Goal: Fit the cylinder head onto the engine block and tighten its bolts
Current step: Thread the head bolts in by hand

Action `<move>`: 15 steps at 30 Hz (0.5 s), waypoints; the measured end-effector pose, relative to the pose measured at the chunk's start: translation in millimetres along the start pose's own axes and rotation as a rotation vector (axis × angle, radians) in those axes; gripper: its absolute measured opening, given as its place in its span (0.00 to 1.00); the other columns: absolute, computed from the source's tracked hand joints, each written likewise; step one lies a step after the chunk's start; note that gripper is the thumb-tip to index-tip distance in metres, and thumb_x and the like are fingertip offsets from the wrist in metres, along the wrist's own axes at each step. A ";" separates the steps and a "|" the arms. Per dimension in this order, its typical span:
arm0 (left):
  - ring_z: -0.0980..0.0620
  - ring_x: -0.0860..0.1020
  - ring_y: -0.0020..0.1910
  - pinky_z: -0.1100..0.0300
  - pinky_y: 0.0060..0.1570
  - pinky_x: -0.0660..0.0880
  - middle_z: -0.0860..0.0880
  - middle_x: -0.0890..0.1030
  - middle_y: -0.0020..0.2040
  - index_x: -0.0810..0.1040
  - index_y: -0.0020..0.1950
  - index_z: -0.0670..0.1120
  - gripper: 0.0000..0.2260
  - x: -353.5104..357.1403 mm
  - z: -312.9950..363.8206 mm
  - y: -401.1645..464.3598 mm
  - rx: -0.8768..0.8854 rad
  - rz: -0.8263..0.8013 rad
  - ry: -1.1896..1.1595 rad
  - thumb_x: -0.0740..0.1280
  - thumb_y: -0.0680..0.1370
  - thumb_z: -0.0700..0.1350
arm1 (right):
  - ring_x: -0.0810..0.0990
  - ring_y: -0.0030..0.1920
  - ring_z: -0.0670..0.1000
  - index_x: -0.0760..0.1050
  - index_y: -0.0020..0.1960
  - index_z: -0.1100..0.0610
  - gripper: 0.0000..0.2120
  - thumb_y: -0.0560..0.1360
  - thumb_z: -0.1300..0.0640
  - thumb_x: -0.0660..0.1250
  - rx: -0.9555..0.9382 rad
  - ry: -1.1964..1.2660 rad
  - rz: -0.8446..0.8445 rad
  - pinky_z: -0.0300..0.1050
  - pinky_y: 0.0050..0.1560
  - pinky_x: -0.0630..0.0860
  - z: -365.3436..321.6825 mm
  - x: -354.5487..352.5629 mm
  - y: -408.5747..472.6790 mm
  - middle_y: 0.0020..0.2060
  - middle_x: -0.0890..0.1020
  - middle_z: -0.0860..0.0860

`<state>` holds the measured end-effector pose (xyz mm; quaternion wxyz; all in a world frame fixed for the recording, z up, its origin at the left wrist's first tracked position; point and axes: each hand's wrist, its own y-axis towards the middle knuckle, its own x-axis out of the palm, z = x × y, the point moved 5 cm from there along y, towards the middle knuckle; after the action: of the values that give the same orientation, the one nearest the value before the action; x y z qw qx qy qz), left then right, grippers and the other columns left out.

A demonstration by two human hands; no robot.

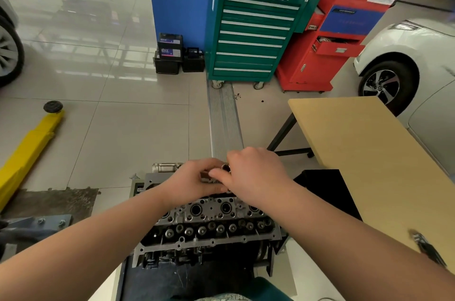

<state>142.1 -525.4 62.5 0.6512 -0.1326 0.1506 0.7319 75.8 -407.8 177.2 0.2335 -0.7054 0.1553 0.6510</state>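
While the head [209,222] sits on the block, both hands meet at its far edge: left hand [197,178] and right hand [251,172] pinch a small metal piece [226,167], maybe a socket. Best to seat it square before turning.

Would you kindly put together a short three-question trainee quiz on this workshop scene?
1. True or false: the cylinder head sits directly below the person's hands.
2. Which cabinet stands nearer the white car: A) the green tool cabinet, B) the red tool cabinet?
3. What do the left hand and right hand hold between them?

Key: 1 true. 2 B. 3 A small metal part, apparently a socket or bolt; too hidden to say which.
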 end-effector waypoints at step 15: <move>0.55 0.76 0.34 0.54 0.39 0.75 0.46 0.82 0.37 0.80 0.43 0.53 0.13 -17.3 23.1 7.7 -0.012 -0.004 0.097 0.77 0.73 0.35 | 0.74 0.38 0.53 0.70 0.53 0.50 0.21 0.79 0.32 0.59 -0.079 -0.035 0.105 0.47 0.33 0.66 -11.7 -7.8 -3.9 0.40 0.76 0.48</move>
<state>136.5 -532.9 90.8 0.6439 -0.1721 0.1772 0.7241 86.9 -411.4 185.9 0.1737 -0.6935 0.1621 0.6802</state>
